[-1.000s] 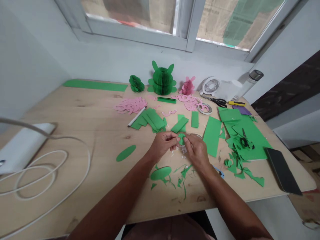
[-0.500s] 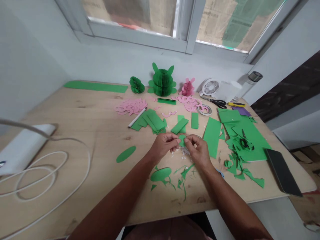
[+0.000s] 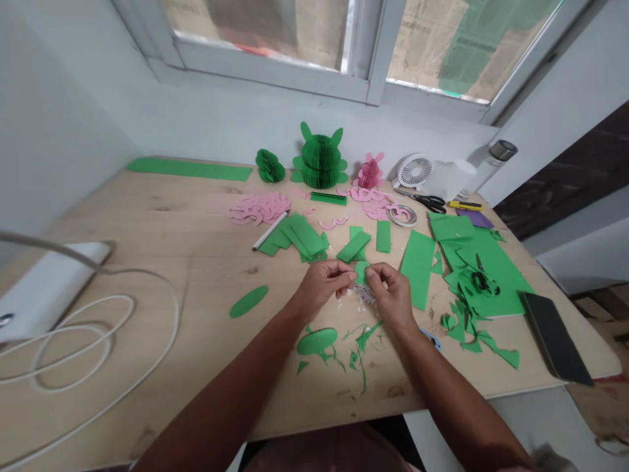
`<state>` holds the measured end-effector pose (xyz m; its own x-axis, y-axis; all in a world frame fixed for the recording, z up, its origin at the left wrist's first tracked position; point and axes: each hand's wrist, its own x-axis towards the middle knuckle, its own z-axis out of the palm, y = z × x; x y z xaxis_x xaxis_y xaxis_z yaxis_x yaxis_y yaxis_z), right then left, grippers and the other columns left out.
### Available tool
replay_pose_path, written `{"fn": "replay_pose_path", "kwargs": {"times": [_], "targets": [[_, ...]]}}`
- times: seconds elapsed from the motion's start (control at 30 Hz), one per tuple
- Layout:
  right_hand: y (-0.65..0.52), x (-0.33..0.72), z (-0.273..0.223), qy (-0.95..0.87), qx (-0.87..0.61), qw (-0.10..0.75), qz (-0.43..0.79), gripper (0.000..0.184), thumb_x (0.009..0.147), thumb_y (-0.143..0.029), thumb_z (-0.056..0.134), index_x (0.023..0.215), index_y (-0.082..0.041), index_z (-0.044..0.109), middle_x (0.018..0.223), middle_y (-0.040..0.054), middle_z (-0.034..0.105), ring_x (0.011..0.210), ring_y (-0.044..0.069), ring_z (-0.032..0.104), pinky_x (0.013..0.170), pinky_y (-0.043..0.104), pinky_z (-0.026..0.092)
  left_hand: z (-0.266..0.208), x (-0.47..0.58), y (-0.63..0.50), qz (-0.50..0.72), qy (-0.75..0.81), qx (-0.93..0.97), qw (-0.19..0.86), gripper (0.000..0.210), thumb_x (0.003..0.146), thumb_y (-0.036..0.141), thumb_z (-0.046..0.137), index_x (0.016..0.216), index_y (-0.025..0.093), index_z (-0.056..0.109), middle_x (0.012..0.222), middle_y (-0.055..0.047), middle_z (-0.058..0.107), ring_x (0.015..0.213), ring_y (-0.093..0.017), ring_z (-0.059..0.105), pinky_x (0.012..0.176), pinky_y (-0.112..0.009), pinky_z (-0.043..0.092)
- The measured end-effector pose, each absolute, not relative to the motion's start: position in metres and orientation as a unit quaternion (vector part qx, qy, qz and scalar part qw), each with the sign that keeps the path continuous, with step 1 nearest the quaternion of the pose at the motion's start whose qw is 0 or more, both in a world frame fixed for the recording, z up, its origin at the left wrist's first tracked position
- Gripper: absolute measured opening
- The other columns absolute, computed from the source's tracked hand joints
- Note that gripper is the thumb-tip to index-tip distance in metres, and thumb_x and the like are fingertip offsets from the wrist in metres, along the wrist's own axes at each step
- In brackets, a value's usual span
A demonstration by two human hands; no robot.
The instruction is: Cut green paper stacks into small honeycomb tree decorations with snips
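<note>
A small piece of green paper [image 3: 361, 271] is held up between my two hands over the middle of the table. My left hand [image 3: 324, 283] pinches at its left edge, thumb against fingers. On the opposite edge, my right hand [image 3: 392, 294] grips it between thumb and forefinger. White paper bits [image 3: 364, 294] lie on the wood beneath. Nearer to me are a green paper oval [image 3: 318, 342] and thin green offcuts [image 3: 362, 339]. Another green oval [image 3: 249, 301] rests left of my left hand.
Behind my hands lie green paper strips [image 3: 303, 235], a white pen [image 3: 270, 231] and pink paper curls [image 3: 260, 208]. Honeycomb paper figures [image 3: 320, 160] stand along the wall. To the right are black scissors [image 3: 430, 202], green sheets [image 3: 506, 282] and a dark phone-like slab [image 3: 555, 337].
My right hand has shifted very slightly to the right, and a little more of the green paper shows between the hands. The left hand stays almost in place.
</note>
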<state>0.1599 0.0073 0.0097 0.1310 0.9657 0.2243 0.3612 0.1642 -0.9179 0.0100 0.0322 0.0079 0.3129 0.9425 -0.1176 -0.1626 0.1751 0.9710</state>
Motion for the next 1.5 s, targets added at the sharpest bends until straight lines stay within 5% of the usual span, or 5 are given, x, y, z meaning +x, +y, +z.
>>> {"fn": "replay_pose_path", "kwargs": {"times": [0.57,1.5], "targets": [[0.008,0.16,0.012,-0.479,-0.53,0.529,0.458,0.027,0.074,-0.043,0.065,0.065,-0.018,0.061,0.052,-0.0048,0.046,0.048,0.01,0.037,0.048,0.024,0.029,0.006,0.008,0.033,0.427,0.333,0.483,0.688,0.019,0.073,0.03,0.069,0.065,0.014,0.061,0.056,0.003,0.058,0.046,-0.007,0.048,0.047,-0.021,0.038],[0.009,0.161,0.009,-0.485,-0.519,0.537,0.455,0.024,0.073,-0.039,0.068,0.065,-0.017,0.064,0.052,-0.0048,0.048,0.048,0.009,0.038,0.048,0.023,0.029,0.006,0.007,0.033,0.425,0.324,0.408,0.74,0.02,0.068,0.029,0.074,0.067,0.014,0.062,0.056,0.001,0.062,0.046,-0.008,0.051,0.047,-0.022,0.038]]}}
